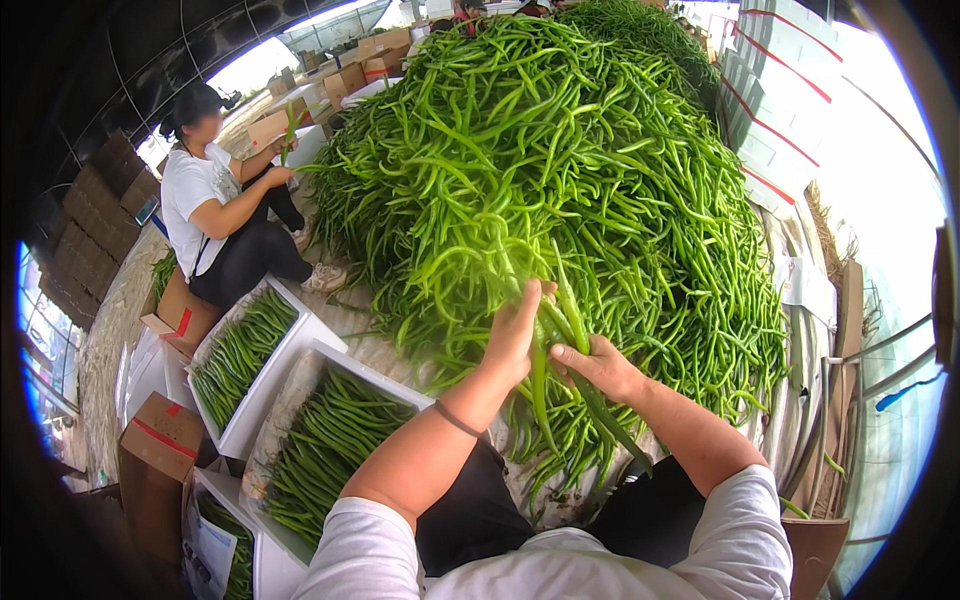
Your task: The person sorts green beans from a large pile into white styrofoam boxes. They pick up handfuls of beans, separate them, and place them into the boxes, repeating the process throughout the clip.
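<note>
Several long green chili peppers [571,307] are held between my two hands, just above the near side of a large heap of the same peppers [600,172]. My left hand [517,330] is closed around their stems or upper parts from the left; its fingertips are partly hidden behind the peppers. From the right, my right hand [600,367] grips the bunch with the thumb across it, and long ends hang below towards my lap. To my left, a white foam box [382,367] holds peppers laid in rows, with a lining sheet along its side.
A second foam box [311,345] and cardboard boxes [161,439] stand at the left. Beyond them a co-worker [206,180] sits holding peppers. Stacked white foam boxes [780,97] with red tape rise at the back right. A wooden board [847,315] runs along the right.
</note>
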A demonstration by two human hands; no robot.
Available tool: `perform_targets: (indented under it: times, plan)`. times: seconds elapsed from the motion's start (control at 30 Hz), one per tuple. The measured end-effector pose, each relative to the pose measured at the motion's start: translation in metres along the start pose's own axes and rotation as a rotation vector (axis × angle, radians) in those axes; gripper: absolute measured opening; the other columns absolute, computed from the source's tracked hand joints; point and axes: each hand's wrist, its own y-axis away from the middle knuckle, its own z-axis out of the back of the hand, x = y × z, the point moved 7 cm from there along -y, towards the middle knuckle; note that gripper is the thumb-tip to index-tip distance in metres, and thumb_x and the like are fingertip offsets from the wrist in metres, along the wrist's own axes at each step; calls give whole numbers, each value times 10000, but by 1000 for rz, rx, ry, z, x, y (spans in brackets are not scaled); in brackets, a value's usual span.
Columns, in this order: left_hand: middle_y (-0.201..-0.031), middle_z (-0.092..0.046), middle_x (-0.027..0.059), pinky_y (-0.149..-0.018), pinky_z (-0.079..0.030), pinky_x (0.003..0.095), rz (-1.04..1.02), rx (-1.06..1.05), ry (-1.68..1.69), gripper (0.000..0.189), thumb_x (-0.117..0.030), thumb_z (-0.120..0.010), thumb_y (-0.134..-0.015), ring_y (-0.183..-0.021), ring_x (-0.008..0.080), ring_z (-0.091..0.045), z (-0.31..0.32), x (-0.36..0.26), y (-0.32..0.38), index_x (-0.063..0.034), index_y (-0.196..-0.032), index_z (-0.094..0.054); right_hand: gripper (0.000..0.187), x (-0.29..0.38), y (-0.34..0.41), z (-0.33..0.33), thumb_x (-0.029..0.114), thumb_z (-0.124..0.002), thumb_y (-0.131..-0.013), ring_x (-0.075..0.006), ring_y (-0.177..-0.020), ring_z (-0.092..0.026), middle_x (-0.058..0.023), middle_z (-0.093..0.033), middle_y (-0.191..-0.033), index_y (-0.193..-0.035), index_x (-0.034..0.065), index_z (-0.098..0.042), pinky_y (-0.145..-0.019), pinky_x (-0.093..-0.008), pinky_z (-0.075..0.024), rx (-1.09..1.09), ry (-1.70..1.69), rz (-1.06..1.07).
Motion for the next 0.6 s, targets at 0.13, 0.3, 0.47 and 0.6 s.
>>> perform_targets:
  times: [0.13, 0.3, 0.47, 0.6]
  plan:
    - [-940, -616, 77, -678, -448, 266, -244, -113, -244, 366, -351, -609, -880, -813, 123, -565, -2, -7, 1, 4, -969, -606, 357, -3, -3, 0, 258, -771, -753, -73, -660, -556, -32, -625, -754, -941, -4, -615, -610, -246, -473, -168, 154, 143]
    - [-852, -625, 62, -675, -449, 271, -248, -105, -308, 333, -314, -641, -861, -744, 122, -567, -9, -3, 6, 7, -944, -608, 292, 2, -1, 0, 141, -735, -755, -70, -724, -580, -36, -664, -824, -971, -24, -626, -660, -252, -490, -286, 183, 225]
    - [-1011, -612, 71, -783, -460, 273, -156, 75, -464, 411, -283, -655, -861, -891, 118, -577, -22, 5, 5, 18, -1117, -546, 271, 17, 1, 15, 103, -697, -768, -70, -717, -576, -47, -657, -820, -989, -32, -616, -650, -246, -488, -316, 62, 278]
    - [-1008, -613, 73, -804, -450, 276, -140, 95, -477, 434, -289, -681, -837, -889, 121, -574, -29, 7, 5, 24, -1111, -556, 256, 13, -3, 18, 101, -668, -796, -78, -653, -571, -45, -637, -778, -993, -46, -592, -591, -250, -483, -311, 139, 252]
